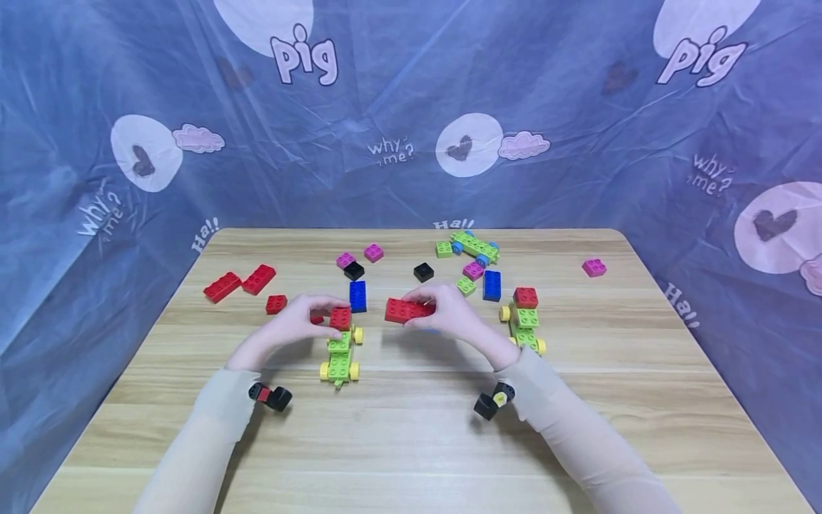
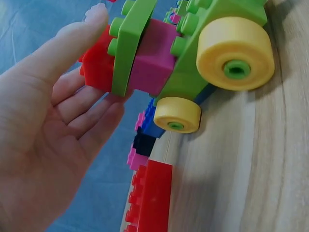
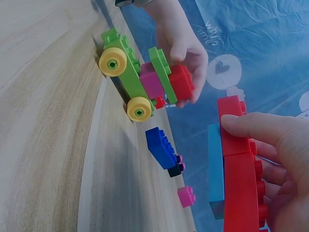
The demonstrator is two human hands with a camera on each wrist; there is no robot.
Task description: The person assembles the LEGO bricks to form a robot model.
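Note:
My left hand point(image 1: 298, 319) pinches a small red brick point(image 1: 340, 318) between thumb and fingers. That brick tops a toy car with a green base point(image 1: 338, 367) and yellow wheels point(image 2: 235, 53), standing on the table. In the left wrist view a pink brick point(image 2: 155, 60) and a green plate point(image 2: 133, 46) sit between base and red brick. To the right, my right hand point(image 1: 447, 308) grips a joined piece in the air: two red bricks point(image 3: 240, 181) in line, with a light blue brick point(image 3: 216, 166) attached under them. The thumb presses on the upper red brick's side.
A second green car point(image 1: 525, 338) with a red brick on top stands beyond my right forearm. A green car base point(image 1: 475, 245) with blue wheels lies at the back. Red bricks point(image 1: 222, 286) lie left; blue bricks point(image 1: 491, 285), black and pink ones are scattered behind the hands.

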